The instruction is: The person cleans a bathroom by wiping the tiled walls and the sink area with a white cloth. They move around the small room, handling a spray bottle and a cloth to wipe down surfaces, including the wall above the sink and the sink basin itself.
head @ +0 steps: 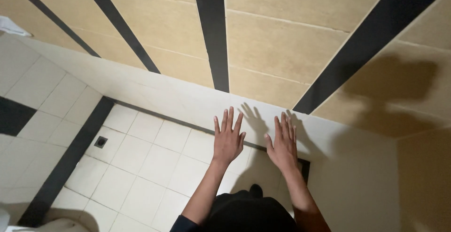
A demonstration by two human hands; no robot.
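Both hands, left hand (pixel 228 140) and right hand (pixel 283 145), spread flat before beige black-striped wall (pixel 277 48).

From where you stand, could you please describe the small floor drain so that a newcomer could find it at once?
Start at the beige tiled wall with black vertical stripes, then drop to the white tiled floor. The small square dark metal floor drain sits left of the outstretched left hand, beside the black floor band; it alone interrupts the white tiles.

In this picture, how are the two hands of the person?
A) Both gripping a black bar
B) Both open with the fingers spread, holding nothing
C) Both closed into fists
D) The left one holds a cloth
B: the left hand and the right hand are both stretched out flat with fingers spread and empty, above the white ledge below the beige tiled wall.
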